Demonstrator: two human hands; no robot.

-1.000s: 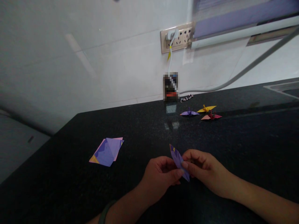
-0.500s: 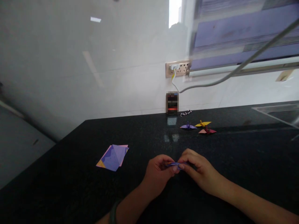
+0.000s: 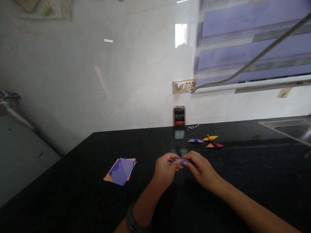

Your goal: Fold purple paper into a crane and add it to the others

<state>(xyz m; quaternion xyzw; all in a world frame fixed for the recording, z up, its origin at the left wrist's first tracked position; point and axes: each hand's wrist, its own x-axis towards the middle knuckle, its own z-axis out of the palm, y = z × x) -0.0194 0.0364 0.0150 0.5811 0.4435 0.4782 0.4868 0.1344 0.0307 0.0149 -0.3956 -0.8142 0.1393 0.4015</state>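
Note:
A small piece of folded purple paper (image 3: 181, 160) with a little yellow on it is pinched between both hands above the dark counter. My left hand (image 3: 166, 170) grips its left end, thumb in front and fingers curled behind. At the right end my right hand (image 3: 200, 168) pinches it between thumb and fingers. Much of the paper is hidden by the fingers. Left of my hands lies a stack of paper sheets (image 3: 121, 171), purple on top with pink and yellow edges showing. Beyond my right hand sit a purple paper crane (image 3: 195, 140), a yellow crane (image 3: 210, 138) and a red-pink crane (image 3: 214, 145).
The black counter (image 3: 80, 161) meets a pale tiled wall (image 3: 136, 81). A blurred dark upright box (image 3: 179, 117) leans there beside a beaded string (image 3: 193, 127). A plug and grey cable (image 3: 243, 69) run from the socket (image 3: 184, 86). A sink edge (image 3: 286, 131) lies right.
The camera view has tilted upward, so the counter things appear lower. Both hands have risen slightly toward the cranes, still holding the folded paper.

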